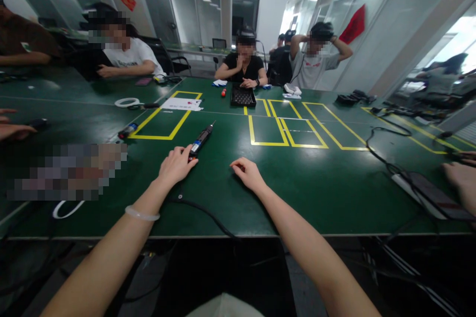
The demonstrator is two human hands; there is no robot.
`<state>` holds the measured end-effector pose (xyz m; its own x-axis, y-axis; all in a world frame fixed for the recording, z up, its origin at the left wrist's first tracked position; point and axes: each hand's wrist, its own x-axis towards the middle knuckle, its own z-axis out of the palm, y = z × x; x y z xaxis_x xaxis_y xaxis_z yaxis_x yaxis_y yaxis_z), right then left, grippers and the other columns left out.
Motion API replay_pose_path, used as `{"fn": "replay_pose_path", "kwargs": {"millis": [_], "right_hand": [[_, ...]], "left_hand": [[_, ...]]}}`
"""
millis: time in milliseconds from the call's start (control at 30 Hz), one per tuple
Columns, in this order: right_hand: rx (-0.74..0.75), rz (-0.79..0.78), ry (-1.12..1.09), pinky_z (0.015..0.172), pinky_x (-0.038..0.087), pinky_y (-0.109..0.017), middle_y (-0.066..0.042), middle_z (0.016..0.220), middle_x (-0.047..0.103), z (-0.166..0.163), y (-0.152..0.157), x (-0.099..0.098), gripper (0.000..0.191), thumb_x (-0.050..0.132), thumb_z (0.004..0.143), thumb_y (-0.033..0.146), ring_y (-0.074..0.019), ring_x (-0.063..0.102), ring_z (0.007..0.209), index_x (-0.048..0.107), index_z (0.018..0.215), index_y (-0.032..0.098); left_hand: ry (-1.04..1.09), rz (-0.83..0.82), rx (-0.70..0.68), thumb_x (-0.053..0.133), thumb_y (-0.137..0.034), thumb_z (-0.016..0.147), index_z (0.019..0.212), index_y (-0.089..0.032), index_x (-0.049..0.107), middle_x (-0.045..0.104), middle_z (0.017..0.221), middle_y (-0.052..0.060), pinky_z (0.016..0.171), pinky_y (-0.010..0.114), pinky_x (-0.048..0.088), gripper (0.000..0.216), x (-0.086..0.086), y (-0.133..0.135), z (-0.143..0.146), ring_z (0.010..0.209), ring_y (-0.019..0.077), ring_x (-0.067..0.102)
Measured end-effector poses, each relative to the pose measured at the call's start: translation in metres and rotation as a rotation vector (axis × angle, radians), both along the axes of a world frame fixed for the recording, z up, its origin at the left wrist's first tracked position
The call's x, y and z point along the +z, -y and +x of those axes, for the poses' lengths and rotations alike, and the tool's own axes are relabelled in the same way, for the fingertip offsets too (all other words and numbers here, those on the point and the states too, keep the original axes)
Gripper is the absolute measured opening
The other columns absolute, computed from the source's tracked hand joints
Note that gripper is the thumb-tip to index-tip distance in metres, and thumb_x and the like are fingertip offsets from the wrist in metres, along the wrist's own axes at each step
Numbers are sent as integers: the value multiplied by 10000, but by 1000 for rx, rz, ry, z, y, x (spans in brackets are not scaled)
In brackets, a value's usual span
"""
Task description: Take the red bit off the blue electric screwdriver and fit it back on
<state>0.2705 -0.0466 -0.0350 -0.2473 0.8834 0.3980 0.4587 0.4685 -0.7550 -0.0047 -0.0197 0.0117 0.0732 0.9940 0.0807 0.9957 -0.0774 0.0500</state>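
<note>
My left hand (pixel 177 164) is closed around the rear end of a dark electric screwdriver (pixel 202 140). The tool's thin bit points away and to the right, over the green table (pixel 223 193). A black cord (pixel 204 209) runs from near my left wrist toward the table's front edge. To the right, my right hand (pixel 248 172) rests on the table with its fingers curled in, and nothing shows in it. Ahead of both hands, yellow tape outlines (pixel 269 144) mark the tabletop.
A black tray (pixel 243 96) stands at the far side before a seated person (pixel 243 67). A white paper (pixel 181 104) lies left of it. Another dark screwdriver (pixel 127 131) lies at left. Black cables (pixel 388 161) and a dark flat device (pixel 439 193) are at right. Other people sit around.
</note>
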Motion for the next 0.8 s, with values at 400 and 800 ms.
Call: {"fn": "replay_pose_path", "kwargs": {"millis": [400,800], "right_hand": [[1,-9,10,746,455,-272,-26,868,673,0,-1,-1,137,575,895,171,-145,590,766,709,913,192],[5,-14,8,715,448,-269,-22,835,658,0,1,2,139,572,893,183,-143,573,727,711,902,192]], "left_hand": [[-37,155,84,418,-513,942,1447,-177,456,543,1354,188,1021,470,400,607,-5,-6,-41,1184,359,540],[-96,253,79,437,-405,932,1074,-150,626,603,1165,169,990,444,421,347,-1,4,-29,1057,328,572]]}}
